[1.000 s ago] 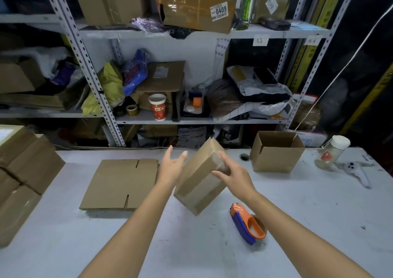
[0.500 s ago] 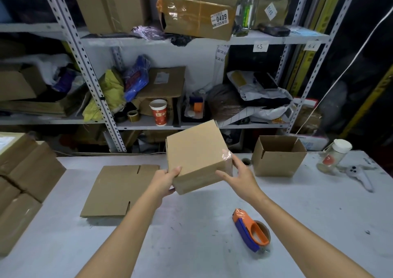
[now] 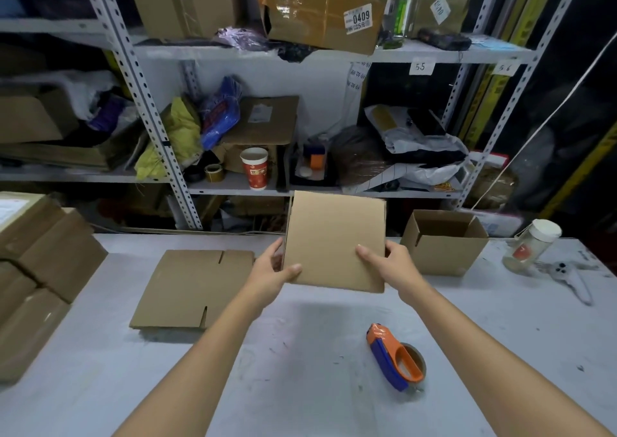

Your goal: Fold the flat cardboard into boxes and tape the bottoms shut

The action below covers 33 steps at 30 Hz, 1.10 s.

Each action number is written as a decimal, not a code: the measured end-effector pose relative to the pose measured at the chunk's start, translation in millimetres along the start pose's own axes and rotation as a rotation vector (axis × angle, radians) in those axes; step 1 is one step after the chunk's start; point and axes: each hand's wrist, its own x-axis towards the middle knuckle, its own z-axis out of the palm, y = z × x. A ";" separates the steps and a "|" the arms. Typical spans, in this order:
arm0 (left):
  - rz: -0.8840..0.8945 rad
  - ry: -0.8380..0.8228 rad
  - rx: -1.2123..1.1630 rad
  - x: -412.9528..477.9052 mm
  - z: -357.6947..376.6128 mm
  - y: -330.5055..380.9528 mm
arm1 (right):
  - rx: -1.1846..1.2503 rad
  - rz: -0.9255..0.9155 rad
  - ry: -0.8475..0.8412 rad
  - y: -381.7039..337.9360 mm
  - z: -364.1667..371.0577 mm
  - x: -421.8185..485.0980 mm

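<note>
Closest to the person, an orange and blue tape dispenser (image 3: 395,358) with a brown roll lies on its side on the pale table (image 3: 300,396), to the right of centre and untouched. Both bare forearms reach forward over the table top.

Farther out, the left hand (image 3: 270,271) and the right hand (image 3: 389,264) hold a folded cardboard box (image 3: 335,239) between them, clear of the table, with its shadow on the surface below. The grip of each hand is closed on the box: the left thumb lies on the broad face turned toward the person near its lower left corner, and the right thumb lies on the same face near the right edge. The other fingers wrap round the sides, mostly hidden. The box is slightly tilted.

To the left of the hands a flat cardboard blank (image 3: 193,288) lies on the table. Brown cartons (image 3: 43,263) are stacked at the left edge. Just beyond the right hand an open box (image 3: 440,243) stands upright on the table. Toward the right edge are a clear jar (image 3: 531,246) with a white lid and a white handheld device (image 3: 567,278).

Behind the table, metal shelving (image 3: 157,129) holds a red paper cup (image 3: 255,167), bags, and a taped carton (image 3: 320,9) labelled 0409.
</note>
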 end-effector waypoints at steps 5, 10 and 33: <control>-0.066 0.036 -0.086 9.5 11.9 18.7 | 0.019 -0.178 0.033 13.6 8.0 -10.9; -0.249 0.130 -0.244 22.1 18.8 39.6 | -0.106 -0.224 0.078 34.0 8.0 -14.6; -0.107 -0.147 -0.074 46.6 139.6 16.3 | -0.022 0.058 0.154 65.9 -93.8 -32.4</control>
